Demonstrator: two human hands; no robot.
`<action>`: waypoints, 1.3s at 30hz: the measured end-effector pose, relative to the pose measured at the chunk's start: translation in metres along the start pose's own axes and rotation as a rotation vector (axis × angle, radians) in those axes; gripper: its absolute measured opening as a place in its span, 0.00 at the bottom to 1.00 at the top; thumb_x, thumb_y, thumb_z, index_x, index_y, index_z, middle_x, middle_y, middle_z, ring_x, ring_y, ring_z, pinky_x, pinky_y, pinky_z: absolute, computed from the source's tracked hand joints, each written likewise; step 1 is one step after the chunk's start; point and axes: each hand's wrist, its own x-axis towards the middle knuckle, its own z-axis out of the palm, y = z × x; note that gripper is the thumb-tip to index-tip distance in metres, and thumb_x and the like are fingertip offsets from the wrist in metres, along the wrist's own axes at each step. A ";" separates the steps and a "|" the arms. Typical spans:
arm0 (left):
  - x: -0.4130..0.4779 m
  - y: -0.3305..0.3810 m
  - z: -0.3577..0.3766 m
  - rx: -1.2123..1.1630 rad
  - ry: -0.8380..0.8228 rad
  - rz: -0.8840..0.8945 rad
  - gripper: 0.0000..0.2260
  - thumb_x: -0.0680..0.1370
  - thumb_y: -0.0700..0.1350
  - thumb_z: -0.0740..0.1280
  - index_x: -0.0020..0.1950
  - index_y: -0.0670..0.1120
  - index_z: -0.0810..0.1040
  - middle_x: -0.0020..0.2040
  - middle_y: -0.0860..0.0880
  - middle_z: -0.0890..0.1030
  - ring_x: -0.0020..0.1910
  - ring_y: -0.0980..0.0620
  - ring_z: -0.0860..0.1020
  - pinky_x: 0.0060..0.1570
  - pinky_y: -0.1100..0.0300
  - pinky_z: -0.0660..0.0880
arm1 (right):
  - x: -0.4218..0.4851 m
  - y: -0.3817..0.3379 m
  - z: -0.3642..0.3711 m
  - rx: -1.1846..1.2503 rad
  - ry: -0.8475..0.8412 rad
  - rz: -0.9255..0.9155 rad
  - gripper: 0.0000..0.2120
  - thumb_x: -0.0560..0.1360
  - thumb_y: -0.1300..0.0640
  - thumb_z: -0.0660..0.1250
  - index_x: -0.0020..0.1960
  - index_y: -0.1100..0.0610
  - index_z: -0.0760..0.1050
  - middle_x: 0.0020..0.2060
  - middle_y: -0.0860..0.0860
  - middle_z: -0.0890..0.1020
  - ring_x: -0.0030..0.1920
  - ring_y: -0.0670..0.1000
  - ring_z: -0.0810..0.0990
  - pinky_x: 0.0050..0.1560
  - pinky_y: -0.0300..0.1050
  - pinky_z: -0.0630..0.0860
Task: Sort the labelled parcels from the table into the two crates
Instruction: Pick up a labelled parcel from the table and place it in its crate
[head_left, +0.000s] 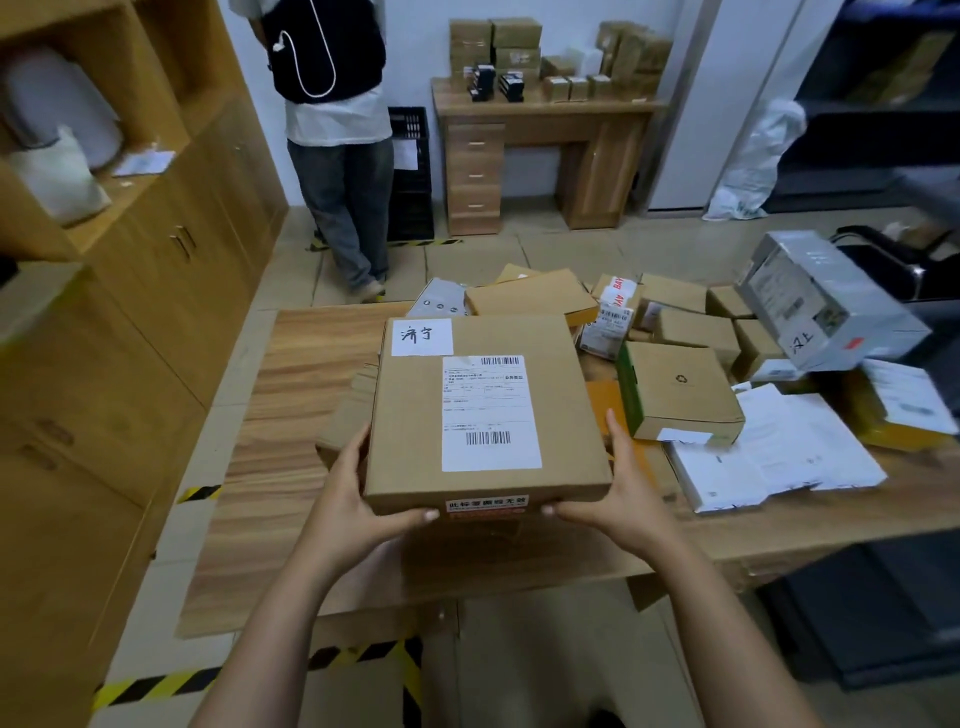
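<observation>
Black-and-yellow hazard tape (156, 686) crosses the floor nearest the camera. Above it both arms reach forward. The left hand (358, 499) clasps the near left corner of a flat brown box (415, 415), fingers up its side and thumb along the front edge; the right hand (623, 493) clasps the near right corner the same way. The box is held level over the near part of the wooden table (291, 415). It carries a printed shipping label (491, 413) on top, a white handwritten sticker (422, 336) at its far left corner and a red seal strip (485, 505) on the front edge.

Just right of it lies a green-sided carton (680, 389) with a recycling mark, resting partly on white mailers (769, 452). Beyond these sits a heap of small brown parcels (696, 327); a grey box (821, 301) leans tilted at the heap's right end; a flat brown parcel (530, 296) and a grey pouch (439, 299) lie at the table's far edge.

A wooden cabinet (156, 234) lines the left wall. Past the table a person (337, 130) stands facing away; a black crate (410, 171) stands just behind them against the wall, beside a far table (545, 156) with drawers, stacked with more cartons.
</observation>
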 end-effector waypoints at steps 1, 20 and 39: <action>0.002 0.002 0.001 -0.010 -0.014 0.001 0.54 0.59 0.45 0.83 0.77 0.51 0.55 0.66 0.58 0.67 0.65 0.59 0.66 0.63 0.61 0.66 | 0.000 0.000 0.000 0.013 -0.014 -0.016 0.61 0.61 0.59 0.83 0.79 0.47 0.44 0.64 0.34 0.67 0.65 0.38 0.67 0.57 0.25 0.67; -0.009 0.083 -0.046 -0.011 0.232 0.435 0.53 0.58 0.50 0.81 0.76 0.56 0.54 0.67 0.66 0.67 0.67 0.64 0.68 0.61 0.72 0.67 | -0.027 -0.086 -0.025 0.066 0.254 -0.507 0.54 0.60 0.53 0.81 0.78 0.45 0.55 0.64 0.31 0.72 0.63 0.31 0.70 0.57 0.23 0.68; -0.040 0.107 -0.067 0.008 0.326 0.600 0.50 0.61 0.46 0.79 0.76 0.49 0.53 0.67 0.64 0.65 0.64 0.65 0.70 0.55 0.73 0.72 | -0.046 -0.105 -0.013 -0.023 0.416 -0.665 0.52 0.63 0.59 0.81 0.78 0.52 0.54 0.63 0.32 0.70 0.62 0.34 0.72 0.54 0.25 0.70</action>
